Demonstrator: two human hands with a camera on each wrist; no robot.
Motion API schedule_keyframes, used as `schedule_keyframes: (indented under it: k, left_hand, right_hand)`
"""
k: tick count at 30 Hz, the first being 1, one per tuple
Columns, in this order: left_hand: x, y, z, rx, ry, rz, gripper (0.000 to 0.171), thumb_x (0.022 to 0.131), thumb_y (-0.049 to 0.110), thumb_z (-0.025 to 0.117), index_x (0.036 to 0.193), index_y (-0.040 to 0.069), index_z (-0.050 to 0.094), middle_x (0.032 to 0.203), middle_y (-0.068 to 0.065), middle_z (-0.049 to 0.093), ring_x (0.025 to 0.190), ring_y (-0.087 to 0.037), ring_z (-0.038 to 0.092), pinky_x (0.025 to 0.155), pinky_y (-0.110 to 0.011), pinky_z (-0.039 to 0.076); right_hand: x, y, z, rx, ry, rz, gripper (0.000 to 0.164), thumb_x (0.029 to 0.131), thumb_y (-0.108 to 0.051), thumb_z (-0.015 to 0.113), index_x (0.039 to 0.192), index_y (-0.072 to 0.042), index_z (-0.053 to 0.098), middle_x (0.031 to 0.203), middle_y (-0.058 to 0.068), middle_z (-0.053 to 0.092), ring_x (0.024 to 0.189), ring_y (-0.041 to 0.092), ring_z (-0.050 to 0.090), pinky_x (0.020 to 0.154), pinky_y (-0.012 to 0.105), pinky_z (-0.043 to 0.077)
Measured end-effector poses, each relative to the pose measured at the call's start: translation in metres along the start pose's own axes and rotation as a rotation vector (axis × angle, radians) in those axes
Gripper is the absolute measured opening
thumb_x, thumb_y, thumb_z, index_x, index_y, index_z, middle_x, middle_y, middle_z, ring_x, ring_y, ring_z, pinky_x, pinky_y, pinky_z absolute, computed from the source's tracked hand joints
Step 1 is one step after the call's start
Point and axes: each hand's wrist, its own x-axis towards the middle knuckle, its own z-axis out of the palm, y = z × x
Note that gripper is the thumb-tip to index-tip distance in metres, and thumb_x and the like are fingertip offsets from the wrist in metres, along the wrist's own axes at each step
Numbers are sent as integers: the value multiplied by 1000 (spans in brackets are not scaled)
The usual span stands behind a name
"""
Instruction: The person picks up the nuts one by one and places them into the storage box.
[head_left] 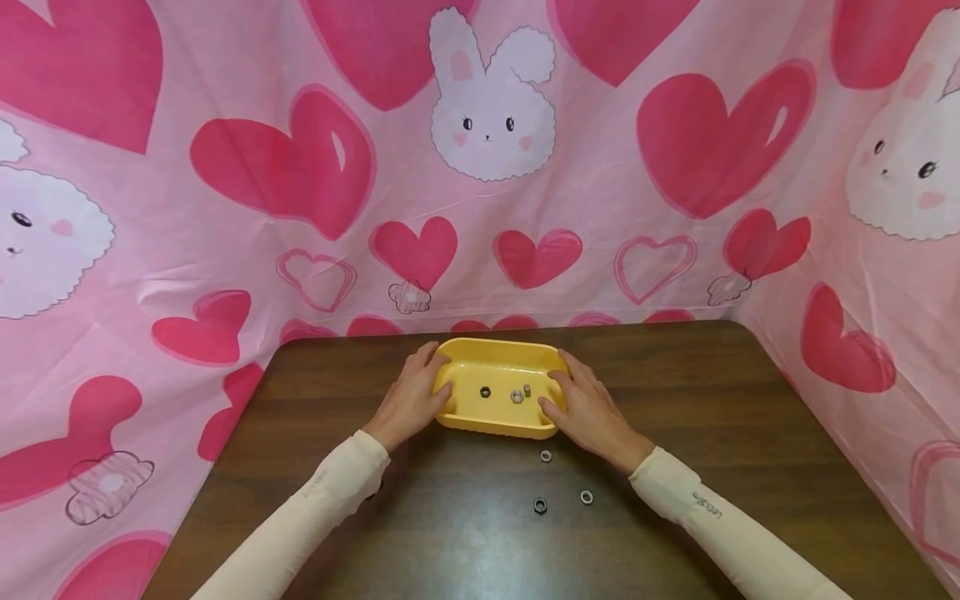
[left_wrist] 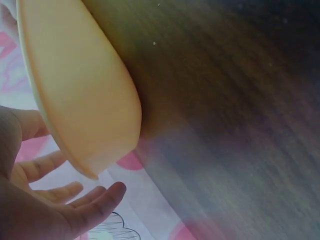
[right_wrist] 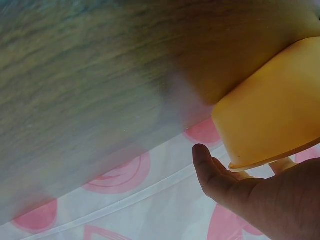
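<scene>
A shallow yellow tray [head_left: 497, 428] lies on the brown table, its long side facing me. At its left end my left hand [head_left: 411, 393] holds the rim, thumb and fingers reaching over the edge. My right hand [head_left: 592, 410] holds the opposite end in the same way. Inside the tray are a dark hex nut [head_left: 485, 392], a silver hex nut [head_left: 517, 397] and a smaller nut [head_left: 527, 389] standing on its side. The left wrist view shows the tray's outer wall [left_wrist: 90, 95] beside spread fingers; the right wrist view shows the other end [right_wrist: 275, 105].
Three more nuts lie on the table [head_left: 420, 533] in front of the tray: a silver nut [head_left: 546, 456] close to it, another silver nut [head_left: 587, 497] nearer my right forearm, and a dark nut [head_left: 540, 505]. Pink heart-patterned cloth [head_left: 480, 208] hangs behind the table and along both sides.
</scene>
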Motion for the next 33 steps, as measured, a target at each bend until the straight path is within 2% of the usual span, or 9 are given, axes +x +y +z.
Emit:
schedule_keyframes:
  k: [7,17,26,33]
  left_hand:
    - [-3,-2,7,52,-53,24,45,103,19,75,144,2,66,169,-19,42,152,-41,44,117,-63,47]
    - [-4,-6,14,111,-22,32,47,105,23,73,147,4,64,171,-18,36,145,-41,50,105,-66,55]
    - [-9,-4,13,118,-45,25,42,107,23,70,144,3,66,175,-17,33,146,-41,49,107,-65,54]
    - [-12,-3,14,130,-38,5,42,107,25,68,144,4,66,176,-15,32,151,-40,44,108,-67,53]
  right_hand:
    - [0,2,1,7,0,-2,61,104,-40,70,150,-1,62,179,17,24,158,44,36,123,67,37]
    - [0,2,1,23,2,-4,61,103,-39,71,150,-2,62,180,16,22,159,43,35,123,67,38]
    - [-6,3,3,14,26,-30,61,107,-42,69,153,-3,60,180,18,23,159,44,35,122,69,37]
    - [-15,1,0,17,48,-68,64,109,-44,68,157,-4,55,179,22,22,159,47,35,122,72,35]
